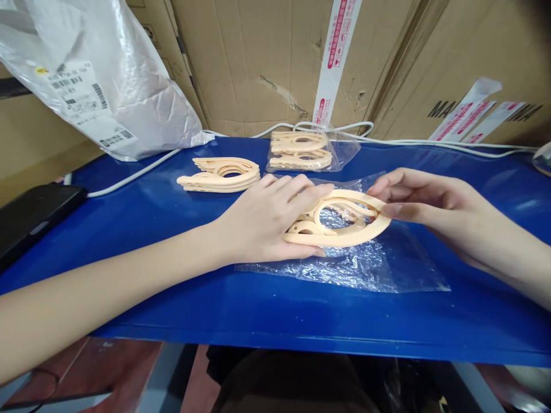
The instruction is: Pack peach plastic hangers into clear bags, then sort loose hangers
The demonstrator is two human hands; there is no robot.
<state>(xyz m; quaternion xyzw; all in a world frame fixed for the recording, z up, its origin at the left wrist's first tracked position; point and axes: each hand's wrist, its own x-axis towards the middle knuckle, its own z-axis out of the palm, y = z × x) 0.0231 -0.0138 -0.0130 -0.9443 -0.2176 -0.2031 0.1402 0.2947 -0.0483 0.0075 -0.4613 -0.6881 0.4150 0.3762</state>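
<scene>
A stack of peach folding hangers (361, 236) is held above a clear plastic bag (404, 269) on the blue table. My left hand (267, 221) wraps over the stack's left end, thumb at the near edge and fingers on the far side. At the rounded right end, my right hand (430, 201) pinches the hangers between thumb and fingers. Beyond my left hand lies another stack of folding hangers (219, 175), unbagged. Farther back, a clear bag with hangers inside (301, 150) rests near the cardboard.
Large cardboard boxes (258, 69) line the back of the blue table (301, 315). A white parcel bag (129, 69) stands at the back left. A black phone (38, 221) sits at the left edge. White cables (138, 171) run along the back and left.
</scene>
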